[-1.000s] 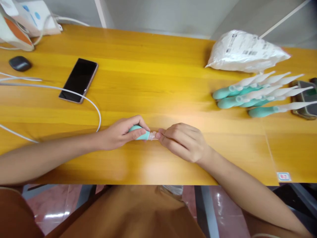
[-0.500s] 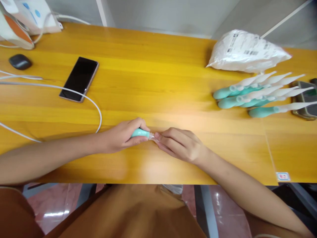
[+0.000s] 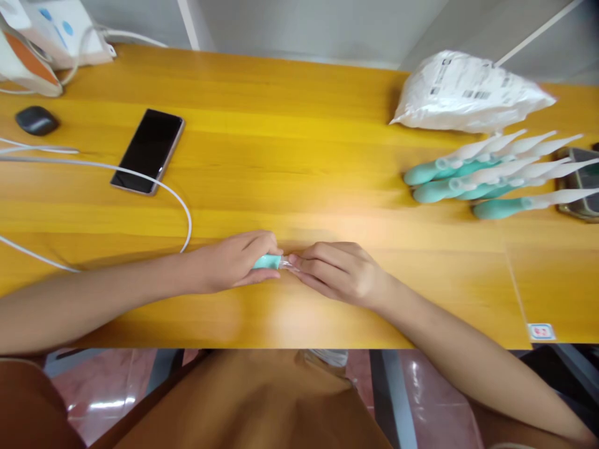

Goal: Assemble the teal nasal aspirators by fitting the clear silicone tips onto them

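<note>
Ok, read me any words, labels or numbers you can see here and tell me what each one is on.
No text here can be read.
White plastic bag: printed labels with barcodes, too blurred to read.
Small sticker on the table edge: red marks, too small to read.
White box: blue dots only, no legible words.

A yellow wooden counter (image 3: 299, 143) is seen, brightly lit, with glare near its front edge. A grey wall (image 3: 304, 28) is set behind it, crossed by white strips. A glossy reddish tiled floor (image 3: 93, 393) is shown below, with light reflected on it.
</note>
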A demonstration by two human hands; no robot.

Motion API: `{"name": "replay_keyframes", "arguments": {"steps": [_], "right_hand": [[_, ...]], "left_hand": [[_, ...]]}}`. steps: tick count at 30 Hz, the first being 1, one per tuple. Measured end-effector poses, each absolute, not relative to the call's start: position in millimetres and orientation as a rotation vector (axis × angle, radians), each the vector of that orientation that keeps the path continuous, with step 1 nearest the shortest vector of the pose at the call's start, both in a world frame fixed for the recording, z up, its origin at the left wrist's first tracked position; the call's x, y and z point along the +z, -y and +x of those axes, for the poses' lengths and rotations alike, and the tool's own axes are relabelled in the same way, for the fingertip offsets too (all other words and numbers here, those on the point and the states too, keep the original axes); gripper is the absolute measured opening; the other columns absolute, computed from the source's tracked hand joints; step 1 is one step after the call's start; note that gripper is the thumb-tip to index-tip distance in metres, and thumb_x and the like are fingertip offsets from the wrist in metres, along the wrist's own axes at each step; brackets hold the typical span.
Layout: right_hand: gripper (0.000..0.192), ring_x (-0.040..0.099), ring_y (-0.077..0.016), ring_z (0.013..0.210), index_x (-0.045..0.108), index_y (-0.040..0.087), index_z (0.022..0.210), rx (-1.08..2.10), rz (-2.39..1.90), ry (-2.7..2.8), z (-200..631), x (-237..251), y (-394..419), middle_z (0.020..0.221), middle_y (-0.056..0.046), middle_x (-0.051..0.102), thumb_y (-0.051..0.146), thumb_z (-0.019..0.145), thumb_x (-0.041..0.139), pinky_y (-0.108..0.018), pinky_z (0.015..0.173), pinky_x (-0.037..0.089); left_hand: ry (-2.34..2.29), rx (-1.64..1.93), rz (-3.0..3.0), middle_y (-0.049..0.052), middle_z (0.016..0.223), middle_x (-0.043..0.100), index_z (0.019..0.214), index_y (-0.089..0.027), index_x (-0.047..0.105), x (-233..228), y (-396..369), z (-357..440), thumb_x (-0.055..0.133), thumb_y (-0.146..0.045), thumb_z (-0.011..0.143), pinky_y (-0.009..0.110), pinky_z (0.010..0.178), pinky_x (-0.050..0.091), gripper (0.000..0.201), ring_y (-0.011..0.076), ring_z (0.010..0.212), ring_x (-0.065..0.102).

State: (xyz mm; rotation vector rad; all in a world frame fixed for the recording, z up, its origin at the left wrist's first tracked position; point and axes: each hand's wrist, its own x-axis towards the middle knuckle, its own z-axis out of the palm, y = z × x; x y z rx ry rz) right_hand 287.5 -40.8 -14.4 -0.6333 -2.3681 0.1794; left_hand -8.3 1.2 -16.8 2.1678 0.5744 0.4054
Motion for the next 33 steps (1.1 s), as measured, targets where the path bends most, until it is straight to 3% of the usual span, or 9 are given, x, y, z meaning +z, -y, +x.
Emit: {"name": "replay_keyframes", "arguments": {"steps": [15, 19, 23, 26, 29, 31, 33], "right_hand": [[0.014, 0.082, -0.0187, 0.081, 0.075, 0.013, 0.121, 0.258, -0.632, 2.386, 288.8, -11.9, 40.6, 0.101, -0.009, 0.085, 0.017, 0.109, 0.08, -0.032, 0.07, 0.067], [0.016, 0.081, -0.0186, 0.08, 0.073, 0.018, 0.126, 0.34, -0.666, 2.358, 288.9, -11.9, 39.6, 0.102, -0.007, 0.085, 0.019, 0.111, 0.077, -0.032, 0.069, 0.067], [0.025, 0.082, -0.0196, 0.084, 0.072, 0.02, 0.134, 0.486, -0.756, 2.261, 290.3, -9.3, 36.6, 0.107, -0.009, 0.085, 0.023, 0.111, 0.079, -0.032, 0.07, 0.066], [0.019, 0.082, -0.0196, 0.086, 0.075, 0.021, 0.13, 0.59, -0.834, 2.142, 292.4, -5.9, 33.0, 0.107, -0.01, 0.086, 0.027, 0.112, 0.078, -0.031, 0.073, 0.066], [0.011, 0.08, -0.0184, 0.083, 0.079, 0.021, 0.121, 0.696, -0.92, 1.989, 294.6, -4.5, 29.4, 0.101, -0.007, 0.086, 0.029, 0.113, 0.077, -0.031, 0.072, 0.064], [0.01, 0.079, -0.0177, 0.08, 0.082, 0.022, 0.116, 0.768, -0.99, 1.89, 295.3, -5.8, 27.6, 0.096, -0.005, 0.086, 0.03, 0.113, 0.078, -0.031, 0.072, 0.063], [0.013, 0.079, -0.0169, 0.077, 0.083, 0.022, 0.112, 0.852, -1.041, 1.79, 295.4, -8.3, 26.3, 0.093, -0.004, 0.086, 0.033, 0.112, 0.078, -0.03, 0.071, 0.063]], "left_hand": [[-0.5, 0.435, 2.193, 0.011, 0.115, 0.075, 0.12, -0.022, 0.065, -15.3, -1.5, -8.5, 0.06, -0.047, 0.12, 0.037, 0.092, 0.06, 0.026, 0.0247, 0.102, 0.074], [-0.51, 0.436, 2.142, 0.012, 0.118, 0.077, 0.127, -0.023, 0.066, -9.3, -4.2, -7.8, 0.062, -0.045, 0.118, 0.039, 0.096, 0.061, 0.024, 0.0265, 0.106, 0.075], [-0.654, 0.474, 2.049, 0.013, 0.131, 0.077, 0.14, -0.022, 0.06, -2.3, -5.9, -7.4, 0.067, -0.053, 0.115, 0.04, 0.1, 0.062, 0.04, 0.0271, 0.112, 0.077], [-0.751, 0.611, 1.967, 0.013, 0.132, 0.076, 0.143, -0.023, 0.058, 0.0, -6.2, -7.5, 0.061, -0.06, 0.117, 0.041, 0.1, 0.062, 0.046, 0.0267, 0.115, 0.076], [-0.893, 0.855, 1.951, 0.011, 0.124, 0.077, 0.11, -0.023, 0.066, 1.8, -9.1, -7.8, 0.053, -0.054, 0.121, 0.044, 0.106, 0.058, 0.035, 0.0256, 0.116, 0.072], [-0.943, 0.921, 1.978, 0.008, 0.107, 0.077, 0.084, -0.023, 0.059, 3.3, -12.6, -7.8, 0.048, -0.047, 0.124, 0.043, 0.102, 0.055, 0.047, 0.0237, 0.105, 0.069], [-0.915, 0.895, 2.001, 0.006, 0.093, 0.073, 0.075, -0.022, 0.054, 4.4, -15.7, -7.0, 0.044, -0.038, 0.124, 0.041, 0.095, 0.053, 0.052, 0.022, 0.094, 0.065]]}}
